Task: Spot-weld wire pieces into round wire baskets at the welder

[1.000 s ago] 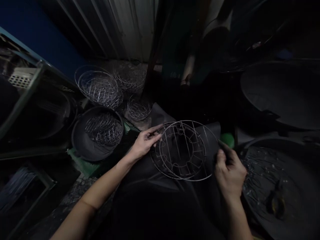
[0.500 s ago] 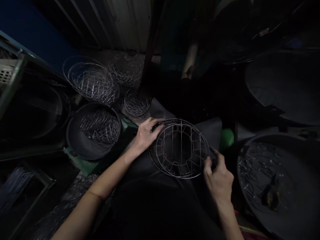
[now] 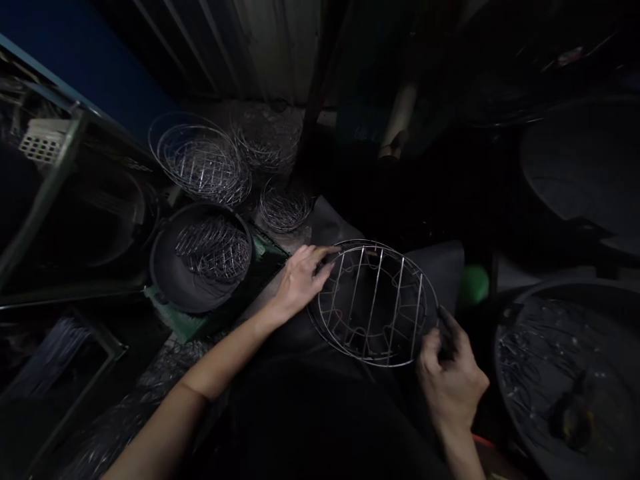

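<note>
Wire rack (image 3: 375,287) between the hands (image 3: 299,280); bars (image 3: 399,287) fore-and-aft, slightly slanted

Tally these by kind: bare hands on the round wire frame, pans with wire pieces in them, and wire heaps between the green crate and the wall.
Hands on the wire frame: 2
Pans with wire pieces: 2
Wire heaps: 3
Total: 7
</note>
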{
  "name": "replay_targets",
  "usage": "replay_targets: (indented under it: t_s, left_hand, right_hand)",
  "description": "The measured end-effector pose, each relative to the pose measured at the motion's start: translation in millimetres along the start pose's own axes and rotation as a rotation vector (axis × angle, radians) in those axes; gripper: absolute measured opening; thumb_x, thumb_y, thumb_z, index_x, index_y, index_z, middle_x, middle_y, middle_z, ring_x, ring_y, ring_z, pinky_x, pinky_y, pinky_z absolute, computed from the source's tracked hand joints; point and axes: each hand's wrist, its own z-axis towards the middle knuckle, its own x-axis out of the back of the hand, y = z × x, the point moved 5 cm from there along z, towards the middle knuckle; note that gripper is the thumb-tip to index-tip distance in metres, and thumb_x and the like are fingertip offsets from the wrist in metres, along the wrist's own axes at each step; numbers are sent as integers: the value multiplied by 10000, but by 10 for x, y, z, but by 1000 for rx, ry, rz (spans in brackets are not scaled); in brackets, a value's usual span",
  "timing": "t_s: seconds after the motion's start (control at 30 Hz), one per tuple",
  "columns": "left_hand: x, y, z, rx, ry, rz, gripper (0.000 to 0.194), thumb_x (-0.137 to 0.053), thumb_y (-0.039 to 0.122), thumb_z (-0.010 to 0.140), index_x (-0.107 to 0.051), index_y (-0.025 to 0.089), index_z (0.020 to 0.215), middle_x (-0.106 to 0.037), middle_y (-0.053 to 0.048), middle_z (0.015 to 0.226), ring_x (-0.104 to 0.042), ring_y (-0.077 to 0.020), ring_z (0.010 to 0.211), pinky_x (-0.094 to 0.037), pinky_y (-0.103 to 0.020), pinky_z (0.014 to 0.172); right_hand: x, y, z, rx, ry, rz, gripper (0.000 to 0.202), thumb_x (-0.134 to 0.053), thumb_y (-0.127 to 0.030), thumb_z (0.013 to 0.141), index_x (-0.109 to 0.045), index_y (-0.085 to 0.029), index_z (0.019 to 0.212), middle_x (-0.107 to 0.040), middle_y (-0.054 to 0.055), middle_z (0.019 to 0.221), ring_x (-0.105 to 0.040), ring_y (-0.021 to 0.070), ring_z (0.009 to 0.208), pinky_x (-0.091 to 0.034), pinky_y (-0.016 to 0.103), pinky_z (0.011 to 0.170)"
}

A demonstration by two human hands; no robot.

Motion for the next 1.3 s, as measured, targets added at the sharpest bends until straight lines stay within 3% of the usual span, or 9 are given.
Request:
replay_targets:
  t_s: [0.27,0.43,0.53,0.8,1.0,1.13,1.3]
  left_hand:
    - [-80,-72,161,-14,-52,69,257,-586,223,843,-622,164,1091,-641,-55,956,-566,-181,898,-453,-319,853]
    - [83,-199,138,64,69,-67,220,-586,287,848,-623,193,1044,-627,-27,946,-571,-151,862,-444,-278,821]
    - [135,-235,128,87,66,-115,194,-592,295,840,-625,193,1001,-624,-21,934,-573,-138,845,-440,-259,807]
    - [161,-244,194,149,-6,-214,448,-697,389,731,-567,201,1117,-588,-25,956,-544,-138,837,-443,-258,774]
    - [215,-446,194,226,-15,-390,517,-735,378,694,-546,215,1147,-564,-9,926,-525,-118,816,-437,-265,785]
    - [227,-555,174,289,7,-492,521,-766,333,669,-561,227,1136,-565,-1,931,-532,-101,814,-437,-249,780]
    - [216,-552,184,329,13,-552,559,-790,322,640,-563,220,1141,-581,-9,931,-535,-111,816,-441,-252,754]
  right_hand:
    - [-63,90,-95,-100,-118,16,632,-434,-511,769,-580,-109,1234,-617,81,637,-576,227,532,-422,311,528]
    - [70,196,-99,-165,-118,10,660,-466,-597,749,-570,-138,1212,-590,51,649,-524,200,492,-400,316,524]
    - [174,281,-8,-195,-66,29,617,-496,-596,738,-587,-156,1161,-581,42,680,-525,190,546,-406,319,572]
    - [141,409,256,-179,-134,354,533,-608,-580,705,-575,-168,1042,-507,-30,631,-428,102,507,-379,236,492]
    - [115,607,384,-234,-141,571,566,-685,-546,644,-522,-177,1041,-548,-23,685,-506,117,589,-431,246,556]
    - [79,707,388,-252,-179,635,606,-709,-537,620,-499,-185,1066,-563,-16,753,-529,119,638,-448,247,575]
    - [-23,724,284,-263,-270,700,625,-717,-535,631,-469,-190,1089,-560,-18,770,-539,118,658,-474,254,600]
